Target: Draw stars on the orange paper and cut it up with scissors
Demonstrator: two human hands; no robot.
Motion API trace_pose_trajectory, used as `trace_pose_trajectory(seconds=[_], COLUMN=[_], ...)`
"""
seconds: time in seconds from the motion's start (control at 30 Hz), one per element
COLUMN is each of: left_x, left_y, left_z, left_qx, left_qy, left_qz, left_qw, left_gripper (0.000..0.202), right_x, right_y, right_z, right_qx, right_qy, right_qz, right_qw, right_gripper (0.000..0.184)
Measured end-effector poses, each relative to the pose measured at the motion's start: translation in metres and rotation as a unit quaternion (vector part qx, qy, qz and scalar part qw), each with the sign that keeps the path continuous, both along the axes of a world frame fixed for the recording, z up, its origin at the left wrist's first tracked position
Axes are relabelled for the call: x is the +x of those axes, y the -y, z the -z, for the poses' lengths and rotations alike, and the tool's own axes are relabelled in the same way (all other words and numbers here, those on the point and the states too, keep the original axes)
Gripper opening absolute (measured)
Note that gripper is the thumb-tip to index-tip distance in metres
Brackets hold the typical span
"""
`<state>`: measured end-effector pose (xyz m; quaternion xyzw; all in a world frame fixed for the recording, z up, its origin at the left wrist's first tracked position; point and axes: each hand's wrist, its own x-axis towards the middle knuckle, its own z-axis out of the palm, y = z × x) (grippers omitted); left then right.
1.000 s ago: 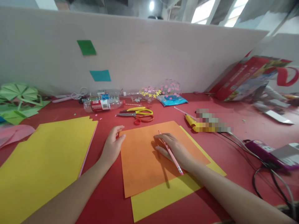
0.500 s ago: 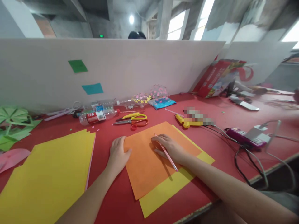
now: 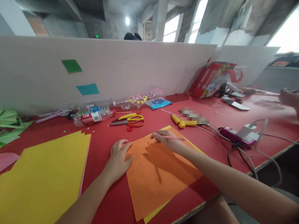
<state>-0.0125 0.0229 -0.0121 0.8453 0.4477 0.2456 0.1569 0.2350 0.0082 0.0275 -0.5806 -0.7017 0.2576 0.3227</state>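
Observation:
An orange sheet of paper (image 3: 161,183) lies over a yellow sheet (image 3: 157,211), which shows as strips along the far, right and near edges. My left hand (image 3: 120,160) rests at the orange sheet's left edge, fingers spread, holding nothing. Above the sheet's far part is my right hand (image 3: 164,139), its fingers closed around a pink pencil (image 3: 175,137). The pencil lies nearly level, its back end pointing right; its tip is hard to make out. A shadow of hand and pencil falls on the orange paper.
Yellow paper stack (image 3: 44,174) at left. Behind lie scissors (image 3: 130,119), a plastic bottle (image 3: 93,118), a blue packet (image 3: 158,103) and a yellow glue gun (image 3: 181,121). A purple power strip (image 3: 235,137) with cables sits right. Another person's hand (image 3: 289,98) shows at far right.
The orange sheet has shifted toward me over the yellow one, baring yellow at the far edge. My right hand has lifted and turned, swinging the pencil from pointing at me to sideways.

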Motion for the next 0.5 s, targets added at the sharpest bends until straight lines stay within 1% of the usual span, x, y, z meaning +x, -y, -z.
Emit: trace_pose_trajectory(seconds=[0.03,0.1,0.13,0.2,0.23,0.33,0.43,0.5], left_x=[0.0,0.001,0.001,0.002,0.003,0.004,0.003,0.002], left_y=[0.001,0.004,0.005,0.008,0.01,0.013,0.014,0.015], left_z=[0.0,-0.001,-0.001,-0.002,-0.003,-0.006,-0.006,-0.005], left_qx=[0.004,0.013,0.012,-0.009,-0.023,-0.042,-0.038,-0.027], left_qy=[-0.003,-0.019,-0.037,-0.086,-0.109,-0.151,-0.149,-0.127], left_qz=[0.01,0.047,0.074,0.118,0.131,0.138,0.135,0.135], left_qw=[1.0,0.999,0.997,0.989,0.985,0.978,0.979,0.982], left_gripper=[0.032,0.037,0.041,0.051,0.055,0.059,0.059,0.057], right_x=[-0.001,-0.004,-0.005,-0.007,-0.007,-0.007,-0.005,-0.004], right_y=[-0.006,-0.018,-0.023,-0.03,-0.032,-0.033,-0.03,-0.027], right_z=[-0.001,0.002,0.005,0.013,0.016,0.024,0.025,0.023], right_qx=[-0.034,-0.091,-0.114,-0.132,-0.14,-0.14,-0.105,-0.093], right_qy=[-0.066,-0.186,-0.217,-0.232,-0.229,-0.236,-0.243,-0.219], right_qz=[0.007,-0.01,-0.028,-0.058,-0.067,-0.053,-0.038,-0.033], right_qw=[0.997,0.978,0.969,0.962,0.961,0.96,0.964,0.971], right_gripper=[0.031,0.018,0.014,0.011,0.011,0.007,0.005,0.005])
